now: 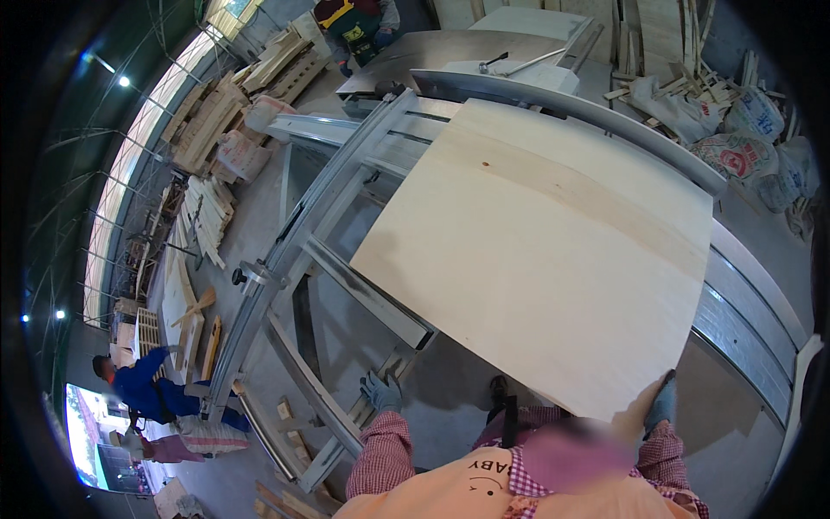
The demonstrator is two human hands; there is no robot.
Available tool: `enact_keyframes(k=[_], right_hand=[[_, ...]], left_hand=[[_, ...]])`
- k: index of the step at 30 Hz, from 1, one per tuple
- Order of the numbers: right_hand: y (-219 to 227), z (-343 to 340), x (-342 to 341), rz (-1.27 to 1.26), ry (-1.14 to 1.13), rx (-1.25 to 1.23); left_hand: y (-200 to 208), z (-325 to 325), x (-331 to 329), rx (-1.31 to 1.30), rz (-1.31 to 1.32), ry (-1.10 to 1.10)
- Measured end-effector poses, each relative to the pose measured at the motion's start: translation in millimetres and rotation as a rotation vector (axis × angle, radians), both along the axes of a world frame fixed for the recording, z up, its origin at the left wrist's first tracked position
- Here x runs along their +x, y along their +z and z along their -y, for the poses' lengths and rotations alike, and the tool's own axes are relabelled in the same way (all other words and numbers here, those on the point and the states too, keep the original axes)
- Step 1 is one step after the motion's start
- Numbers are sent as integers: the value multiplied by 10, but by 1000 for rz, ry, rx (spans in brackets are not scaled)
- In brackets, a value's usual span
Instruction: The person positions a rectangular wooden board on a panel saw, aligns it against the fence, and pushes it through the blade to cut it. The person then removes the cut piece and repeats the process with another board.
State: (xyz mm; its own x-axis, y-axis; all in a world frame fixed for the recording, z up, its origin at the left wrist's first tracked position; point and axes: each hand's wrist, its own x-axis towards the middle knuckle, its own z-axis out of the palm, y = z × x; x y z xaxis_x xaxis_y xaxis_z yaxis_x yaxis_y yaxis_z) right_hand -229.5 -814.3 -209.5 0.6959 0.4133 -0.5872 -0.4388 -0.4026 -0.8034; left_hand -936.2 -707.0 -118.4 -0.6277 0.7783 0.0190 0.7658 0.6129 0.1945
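Metal counter: silver plate [745,333] at right, open frame [294,229] at left, under a pale wooden board [553,268].
Workshop: stacked timber [203,130] and a worker in blue [143,385] at left; another worker [356,30] beyond; sacks [739,156] at far right.
Board edges: far side just beside a long grey bar [553,104]; near side juts past the frame over grey floor [454,394].
Open room: floor shows through the frame's gaps and between left hand and board.
Board direction: near corner toward the person; long axis seemingly left to right, slanting nearer rightward, like its darker band.
Hands: left hand [381,394] gloved, fingers spread, by a frame bar; right hand [661,405] at the board's near-right edge, fingers together, grip impossible to tell.
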Motion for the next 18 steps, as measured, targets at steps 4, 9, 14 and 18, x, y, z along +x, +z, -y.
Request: enact_keyframes(k=[4, 9, 14, 18], right_hand=[[1149, -548, -954, 45, -20, 55], [1303, -734, -1023, -262, 198, -17], [1217, -1045, -1169, -362, 196, 80], [1334, -1183, -1345, -447, 165, 72]], left_hand=[[182, 128, 23, -17, -30, -1], [328, 190, 104, -13, -9, 51], [349, 115, 104, -17, -12, 60], [366, 96, 6, -70, 11, 42]])
